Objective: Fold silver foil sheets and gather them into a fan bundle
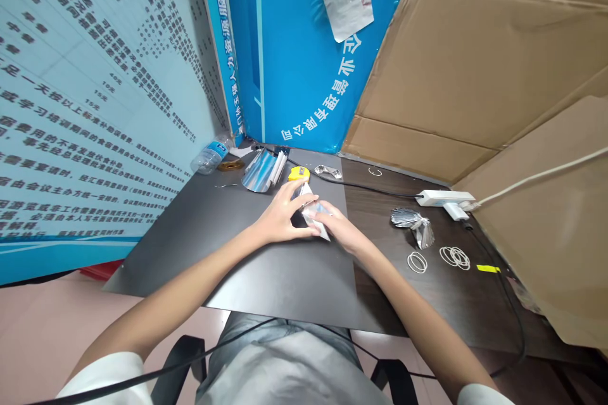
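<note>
Dark wooden desk in a corner, partly covered by a black mat (228, 259), with printed wall panels to the left of the hands and cardboard sheeting to the right. Fig. centre: a folded silvery foil sheet (313, 215) is held over the mat between both hands, its lower corner near the mat surface; contact with the mat cannot be confirmed. The left hand (280, 218) is closed narrowly around the sheet, with fingers (297, 199) curved over it, while the right hand (335, 228) grips it from the opposite side in a similarly narrow pinch. Directly ahead of the hands lie a small yellow object (299, 173) and a crumpled foil scrap (327, 171). Ahead and left of the left hand is a pleated foil piece (259, 171), with a clear plastic water bottle (208, 158) on its side beyond it. Right of the right hand, on the bare desk, are a fan-shaped foil piece (412, 224), two clusters of rubber bands (417, 262) (455, 257) and a yellow tag (488, 268). Farther ahead and right sits a white power strip (444, 198) with a black cable (375, 187) running left from it.
</note>
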Action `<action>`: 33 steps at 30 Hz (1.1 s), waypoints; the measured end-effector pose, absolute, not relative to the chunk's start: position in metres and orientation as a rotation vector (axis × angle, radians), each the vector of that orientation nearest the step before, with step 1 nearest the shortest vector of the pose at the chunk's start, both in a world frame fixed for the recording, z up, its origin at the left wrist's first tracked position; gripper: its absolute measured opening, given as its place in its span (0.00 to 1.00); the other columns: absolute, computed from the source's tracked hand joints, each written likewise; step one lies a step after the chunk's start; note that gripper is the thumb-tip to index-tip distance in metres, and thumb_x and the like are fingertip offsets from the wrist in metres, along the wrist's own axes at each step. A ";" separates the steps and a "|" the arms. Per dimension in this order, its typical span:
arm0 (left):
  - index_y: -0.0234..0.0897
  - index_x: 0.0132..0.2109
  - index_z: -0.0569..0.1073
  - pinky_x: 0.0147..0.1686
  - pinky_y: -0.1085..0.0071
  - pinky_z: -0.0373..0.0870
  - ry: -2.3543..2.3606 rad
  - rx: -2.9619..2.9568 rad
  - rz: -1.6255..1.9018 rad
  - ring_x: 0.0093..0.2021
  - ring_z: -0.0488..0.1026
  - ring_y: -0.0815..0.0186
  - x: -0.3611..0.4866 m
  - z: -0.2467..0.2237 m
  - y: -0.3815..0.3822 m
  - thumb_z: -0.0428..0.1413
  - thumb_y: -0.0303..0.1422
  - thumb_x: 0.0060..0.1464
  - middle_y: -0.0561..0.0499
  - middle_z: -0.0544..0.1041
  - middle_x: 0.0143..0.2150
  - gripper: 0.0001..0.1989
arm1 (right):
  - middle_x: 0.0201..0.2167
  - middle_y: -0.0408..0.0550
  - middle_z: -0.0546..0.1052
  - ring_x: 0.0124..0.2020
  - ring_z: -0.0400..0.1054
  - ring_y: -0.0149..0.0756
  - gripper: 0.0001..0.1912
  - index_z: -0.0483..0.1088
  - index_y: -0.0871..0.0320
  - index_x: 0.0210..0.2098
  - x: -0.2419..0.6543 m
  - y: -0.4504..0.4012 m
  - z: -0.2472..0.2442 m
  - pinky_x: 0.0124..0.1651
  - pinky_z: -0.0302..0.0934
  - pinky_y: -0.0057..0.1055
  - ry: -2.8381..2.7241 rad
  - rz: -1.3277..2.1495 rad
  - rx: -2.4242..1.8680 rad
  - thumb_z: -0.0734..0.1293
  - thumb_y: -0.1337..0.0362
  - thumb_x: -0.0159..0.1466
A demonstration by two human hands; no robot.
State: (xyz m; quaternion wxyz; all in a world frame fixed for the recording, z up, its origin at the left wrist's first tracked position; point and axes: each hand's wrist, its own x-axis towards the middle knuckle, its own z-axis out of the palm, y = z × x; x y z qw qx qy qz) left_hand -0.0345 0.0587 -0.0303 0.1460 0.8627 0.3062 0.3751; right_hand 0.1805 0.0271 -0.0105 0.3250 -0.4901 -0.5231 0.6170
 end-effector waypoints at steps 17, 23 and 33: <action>0.37 0.48 0.74 0.70 0.47 0.71 1.075 2.396 1.180 0.68 0.70 0.52 -0.030 -0.037 0.056 0.51 0.35 0.73 0.36 0.63 0.69 0.09 | 0.48 0.47 0.79 0.53 0.71 0.44 0.29 0.72 0.54 0.48 0.179 0.028 -0.017 0.57 0.62 0.38 -1.439 1.454 -1.354 0.73 0.37 0.62; 0.38 0.48 0.71 0.70 0.52 0.71 0.943 2.363 1.054 0.69 0.67 0.53 -0.029 -0.032 0.052 0.50 0.38 0.73 0.38 0.65 0.62 0.09 | 0.44 0.45 0.78 0.43 0.71 0.37 0.34 0.70 0.51 0.55 0.193 0.037 0.004 0.45 0.66 0.32 -1.194 1.964 -1.023 0.79 0.42 0.58; 0.38 0.47 0.70 0.69 0.50 0.70 0.941 2.264 1.076 0.65 0.67 0.54 -0.025 -0.027 0.048 0.49 0.37 0.73 0.39 0.64 0.61 0.08 | 0.46 0.43 0.79 0.46 0.75 0.35 0.34 0.67 0.53 0.59 0.177 0.035 -0.006 0.50 0.68 0.31 -1.248 1.838 -1.143 0.80 0.61 0.57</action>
